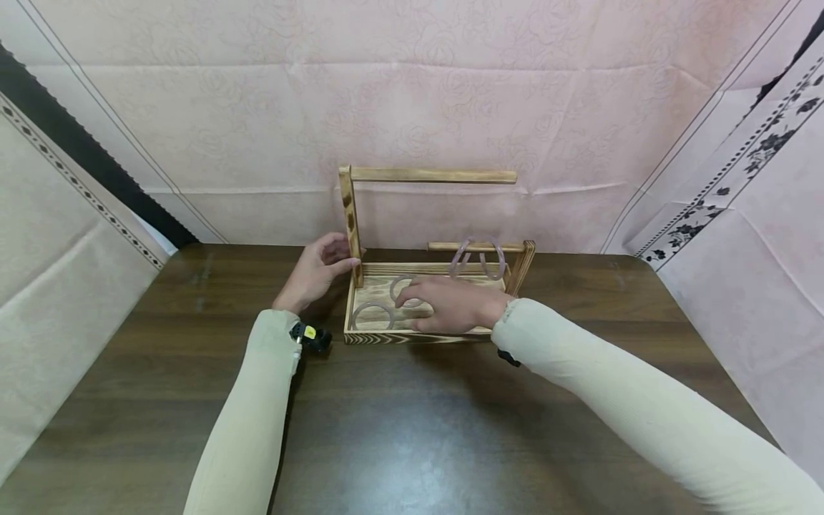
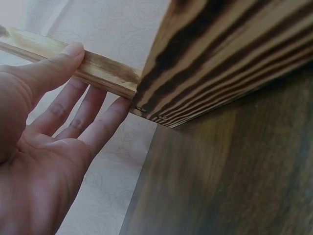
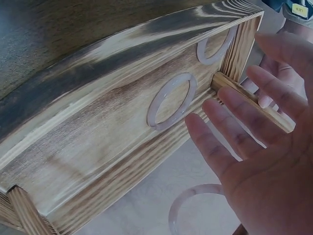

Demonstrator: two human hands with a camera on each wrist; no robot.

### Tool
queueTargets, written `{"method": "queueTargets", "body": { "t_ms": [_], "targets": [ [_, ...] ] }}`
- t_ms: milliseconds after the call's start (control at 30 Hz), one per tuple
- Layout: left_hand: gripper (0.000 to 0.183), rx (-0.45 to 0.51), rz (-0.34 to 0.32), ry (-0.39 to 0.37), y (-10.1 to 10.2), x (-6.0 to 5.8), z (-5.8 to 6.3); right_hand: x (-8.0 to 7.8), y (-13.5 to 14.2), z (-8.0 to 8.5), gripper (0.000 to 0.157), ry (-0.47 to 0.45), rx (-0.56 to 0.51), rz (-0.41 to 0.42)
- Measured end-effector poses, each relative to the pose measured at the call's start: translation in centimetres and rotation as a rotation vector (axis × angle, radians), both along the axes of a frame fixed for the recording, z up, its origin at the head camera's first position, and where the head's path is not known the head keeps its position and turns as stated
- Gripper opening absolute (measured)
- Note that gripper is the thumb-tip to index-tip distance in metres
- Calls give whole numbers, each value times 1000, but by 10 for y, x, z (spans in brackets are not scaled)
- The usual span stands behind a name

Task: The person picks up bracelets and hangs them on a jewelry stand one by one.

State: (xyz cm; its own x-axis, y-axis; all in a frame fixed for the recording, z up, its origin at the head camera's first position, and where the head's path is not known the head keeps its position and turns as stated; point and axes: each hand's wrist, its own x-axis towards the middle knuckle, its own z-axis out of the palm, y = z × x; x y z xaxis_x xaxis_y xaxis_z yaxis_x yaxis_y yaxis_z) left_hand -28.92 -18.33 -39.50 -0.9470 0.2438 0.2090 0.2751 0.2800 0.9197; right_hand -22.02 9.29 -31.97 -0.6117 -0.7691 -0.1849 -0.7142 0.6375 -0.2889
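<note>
I judge this steadying and reaching: at the left end of the rectangular, dark-grained wooden tray (image 1: 386,337), my left hand (image 1: 317,270) pinches a striped wooden post (image 1: 352,222), smooth pale-lilac rings (image 3: 152,113) lie inside, and above its middle my right hand (image 1: 447,304), fingers spread and empty, probably needs a light rim pinch.

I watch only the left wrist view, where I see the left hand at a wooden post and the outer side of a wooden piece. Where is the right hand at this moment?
Observer: The right hand is over the wooden tray.
Operator: Thank you. What do you see inside this tray?
Observer: Two pale rings lie in it.
Operator: And are there also rings which are not lying inside?
Observer: Yes, others hang on the short wooden bar at the opposite end from the left hand.
</note>
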Motion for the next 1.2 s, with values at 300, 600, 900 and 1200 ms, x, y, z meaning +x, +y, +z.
{"method": "queueTargets", "body": {
  "t_ms": [300, 600, 900, 1200],
  "targets": [
    [36, -10, 1, 4, 0, -1, 0, -4, -5, -2, 42, -23, -29, 9],
    [35, -2, -2, 7, 0, 0, -1, -11, -10, -6, 45, -53, -17, -13],
    [36, -4, -4, 3, -2, -1, -2, -13, -14, -11, 46, -52, -16, -31],
    [36, -9, -1, 7, -1, -2, -2, -17, -17, -16, 48, -55, -6, -61]
  ]
}}
